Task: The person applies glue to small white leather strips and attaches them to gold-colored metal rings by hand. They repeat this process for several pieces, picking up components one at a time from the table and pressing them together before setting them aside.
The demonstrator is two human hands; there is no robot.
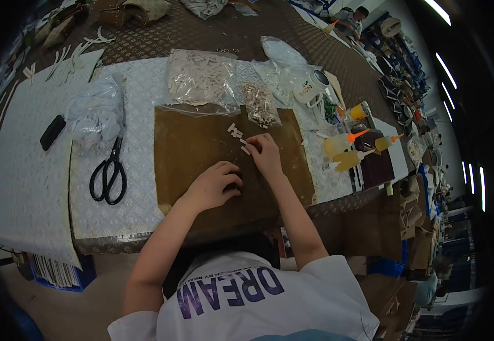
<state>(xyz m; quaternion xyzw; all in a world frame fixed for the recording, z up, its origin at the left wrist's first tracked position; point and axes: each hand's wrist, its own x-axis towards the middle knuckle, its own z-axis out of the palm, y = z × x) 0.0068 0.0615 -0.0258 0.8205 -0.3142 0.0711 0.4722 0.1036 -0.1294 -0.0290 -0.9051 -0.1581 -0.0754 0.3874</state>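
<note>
A brown mat (pixel 190 149) lies on the patterned table in front of me. My right hand (pixel 267 156) is over its middle, thumb and fingertips pinched at a small beige strip (pixel 245 150). Several more small beige pieces (pixel 234 131) lie loose just beyond those fingertips. Lower on the mat rests my left hand (pixel 214 184), fingers loosely curved, a gap between them and the thumb, and nothing visible in it. Behind the mat are a large clear bag of beige pieces (pixel 201 77) and a smaller clear bag of similar bits (pixel 259 103).
Black-handled scissors (pixel 108 176) and a dark oblong object (pixel 53 132) lie left, near a white plastic bundle (pixel 96 108). At right stand a white mug (pixel 310 89) and yellowish squeeze bottles (pixel 338 146). Another person (pixel 349 21) sits far back.
</note>
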